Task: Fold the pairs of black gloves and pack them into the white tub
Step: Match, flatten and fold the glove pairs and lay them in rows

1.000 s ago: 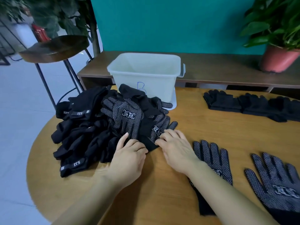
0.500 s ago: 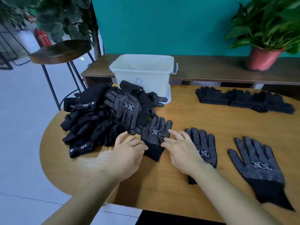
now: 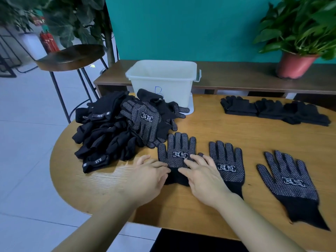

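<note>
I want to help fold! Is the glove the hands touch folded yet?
Not folded: the dotted glove lies flat, fingers spread, label up, on the wooden table.

The wooden tabletop (image 3: 227,131) bears a glove heap (image 3: 109,135) at its left edge, a white tub (image 3: 163,82) at the far edge, folded gloves (image 3: 272,111) at the far right, and three dotted gloves (image 3: 227,160) lying flat near the front edge.

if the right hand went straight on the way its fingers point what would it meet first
The right hand lies on a flat dotted glove. Beyond that, up and left, it would probably meet the pile's top glove before the white tub; depth is uncertain.
</note>
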{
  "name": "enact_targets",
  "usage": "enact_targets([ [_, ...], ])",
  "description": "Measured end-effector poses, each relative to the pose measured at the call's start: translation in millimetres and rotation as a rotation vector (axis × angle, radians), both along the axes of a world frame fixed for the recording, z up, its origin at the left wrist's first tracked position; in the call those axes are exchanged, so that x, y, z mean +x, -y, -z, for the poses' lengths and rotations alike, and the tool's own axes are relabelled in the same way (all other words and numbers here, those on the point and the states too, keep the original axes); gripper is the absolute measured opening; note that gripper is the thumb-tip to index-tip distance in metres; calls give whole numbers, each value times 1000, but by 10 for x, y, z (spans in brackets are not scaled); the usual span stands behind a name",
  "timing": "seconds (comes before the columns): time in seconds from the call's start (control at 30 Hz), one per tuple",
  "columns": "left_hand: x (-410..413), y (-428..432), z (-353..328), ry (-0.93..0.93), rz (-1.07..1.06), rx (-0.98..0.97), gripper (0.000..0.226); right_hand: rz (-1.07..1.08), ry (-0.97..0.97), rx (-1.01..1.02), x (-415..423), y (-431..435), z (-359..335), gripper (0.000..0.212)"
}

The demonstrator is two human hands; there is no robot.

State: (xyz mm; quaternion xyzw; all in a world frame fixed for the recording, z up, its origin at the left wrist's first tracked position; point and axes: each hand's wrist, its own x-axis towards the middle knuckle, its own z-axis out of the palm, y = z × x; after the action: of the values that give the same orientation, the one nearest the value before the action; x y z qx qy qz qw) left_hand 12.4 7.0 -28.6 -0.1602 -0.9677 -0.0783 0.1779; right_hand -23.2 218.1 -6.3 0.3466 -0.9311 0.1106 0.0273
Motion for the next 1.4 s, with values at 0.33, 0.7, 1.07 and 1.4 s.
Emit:
enact_targets([
  [0.33, -127, -103, -144, 40, 38, -110, 46, 45, -53, -33, 5, -20, -177, 40],
  [0.7, -196, 59, -140, 21, -67, -175, 39, 81, 16, -33, -220, 21, -333, 36],
  [1.07, -878, 526, -540, -231, -155, -36, 28, 42, -140, -103, -969, 517, -663, 31],
  [1.4, -1446, 1010, -758, -222, -244, -31, 27, -6, -269, -132, -1636, 1055, -647, 25],
])
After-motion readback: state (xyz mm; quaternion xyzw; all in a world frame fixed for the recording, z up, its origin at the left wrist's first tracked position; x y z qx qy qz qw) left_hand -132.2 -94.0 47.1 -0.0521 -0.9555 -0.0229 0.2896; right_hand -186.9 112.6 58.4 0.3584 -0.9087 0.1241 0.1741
